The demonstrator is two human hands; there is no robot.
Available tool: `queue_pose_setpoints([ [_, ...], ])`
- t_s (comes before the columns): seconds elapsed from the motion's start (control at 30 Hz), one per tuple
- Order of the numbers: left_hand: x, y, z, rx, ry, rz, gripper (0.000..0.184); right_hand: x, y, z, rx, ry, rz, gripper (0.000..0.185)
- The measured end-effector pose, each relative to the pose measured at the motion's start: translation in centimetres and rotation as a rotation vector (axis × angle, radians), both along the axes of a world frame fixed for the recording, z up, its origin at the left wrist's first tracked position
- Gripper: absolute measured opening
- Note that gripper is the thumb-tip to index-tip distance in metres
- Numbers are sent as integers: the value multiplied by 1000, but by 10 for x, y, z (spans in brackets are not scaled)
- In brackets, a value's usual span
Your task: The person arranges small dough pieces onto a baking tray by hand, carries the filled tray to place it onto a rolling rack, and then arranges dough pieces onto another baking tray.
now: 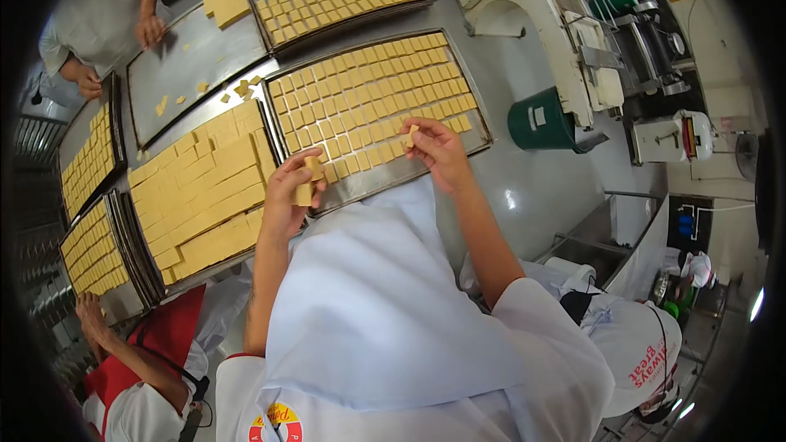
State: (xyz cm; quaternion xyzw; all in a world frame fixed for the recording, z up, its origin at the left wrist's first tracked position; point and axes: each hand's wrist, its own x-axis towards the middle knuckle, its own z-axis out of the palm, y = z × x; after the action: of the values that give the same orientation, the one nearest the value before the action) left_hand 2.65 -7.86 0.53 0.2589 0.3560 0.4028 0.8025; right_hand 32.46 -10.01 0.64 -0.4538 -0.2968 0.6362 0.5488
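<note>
My left hand (284, 195) is closed around a few yellow dough pieces (304, 195) near the front left corner of a metal baking tray (360, 188). Between the fingertips of my right hand (442, 157), a single small dough piece (412, 134) is pinched just above that tray's front edge. Neat rows of the same rectangular pieces (372, 86) cover most of the tray, with bare metal along its near side. Left of it, a wide slab of dough (201, 184) is cut into blocks, some of them partly pulled apart.
Loose scraps (243, 87) lie on another tray (209, 49) behind the slab. Co-workers' hands (150, 31) are at the far trays, and a person in a red apron (168, 336) works at the left. A green bin (540, 119) stands on the right.
</note>
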Motion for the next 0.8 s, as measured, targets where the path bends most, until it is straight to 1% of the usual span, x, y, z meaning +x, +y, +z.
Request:
queue_pose_setpoints([
  [0.03,0,0,0,3,-17,10,32,11,-1,1,-3,-3,-17,30],
  [0.07,1,-1,2,9,-43,25,25,20,-4,4,-3,-10,-15,31],
  [0.17,8,0,-3,82,286,-87,25,19,-5,21,11,-1,58,32],
  [0.23,23,3,10,165,372,-159,24,6,-3,29,54,13,155,33],
  [0.3,41,7,35,251,474,-215,23,-12,0,35,82,-44,204,32],
  [0.4,53,11,45,214,473,-244,24,-36,2,39,185,-177,235,31],
  [0.43,54,12,42,228,489,-262,23,-42,3,39,231,-226,238,31],
  [0.5,51,12,31,248,529,-295,22,-49,3,35,231,-312,226,31],
  [0.53,48,11,31,235,564,-267,21,-52,3,32,231,-351,222,32],
  [0.67,31,15,25,285,590,-175,21,-53,2,21,145,-311,134,29],
  [0.73,10,30,15,258,593,-26,17,-52,2,19,102,-281,87,29],
  [0.77,-3,41,8,246,591,44,16,-46,1,17,67,-319,96,29],
  [0.8,-18,55,0,258,612,166,18,-36,-1,13,31,-360,102,29],
])
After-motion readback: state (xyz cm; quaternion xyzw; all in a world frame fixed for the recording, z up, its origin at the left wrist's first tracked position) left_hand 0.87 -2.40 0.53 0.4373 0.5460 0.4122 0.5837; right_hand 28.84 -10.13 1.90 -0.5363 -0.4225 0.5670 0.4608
